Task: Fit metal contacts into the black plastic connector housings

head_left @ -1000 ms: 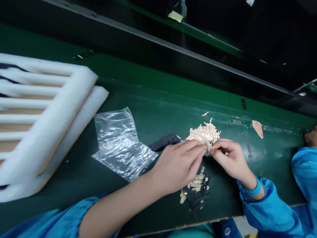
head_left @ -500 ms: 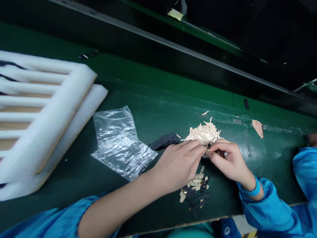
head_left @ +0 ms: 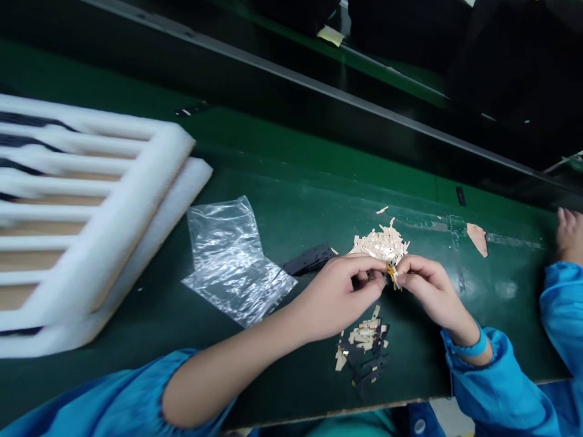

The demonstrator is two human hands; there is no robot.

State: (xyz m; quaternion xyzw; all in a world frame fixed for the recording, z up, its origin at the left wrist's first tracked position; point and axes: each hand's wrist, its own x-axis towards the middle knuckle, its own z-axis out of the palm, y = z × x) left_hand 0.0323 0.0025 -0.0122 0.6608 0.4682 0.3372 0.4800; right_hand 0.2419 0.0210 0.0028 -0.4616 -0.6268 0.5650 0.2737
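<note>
My left hand [head_left: 348, 297] and my right hand [head_left: 430, 288] meet in front of a heap of small cream strips [head_left: 380, 243]. Between their fingertips is a small gold-and-cream piece [head_left: 392, 273], pinched from both sides; its exact kind is too small to make out. Below the hands lies a loose pile of black and cream pieces [head_left: 364, 346], some with gold-coloured bits. Left of the heap, partly behind my left hand, rests a stack of flat black strips [head_left: 310, 259].
White slotted foam trays [head_left: 150, 176] stand at the left. A clear plastic bag [head_left: 237, 261] lies flat on the green table [head_left: 291, 200]. Further right are a tan scrap [head_left: 477, 239] and a small black part [head_left: 461, 196]. Another person's hand [head_left: 571, 235] rests at the right edge.
The gold-and-cream piece now shows between my fingertips, which have parted a little. Another person's hand has come into view at the right. The whole view has shifted slightly.
</note>
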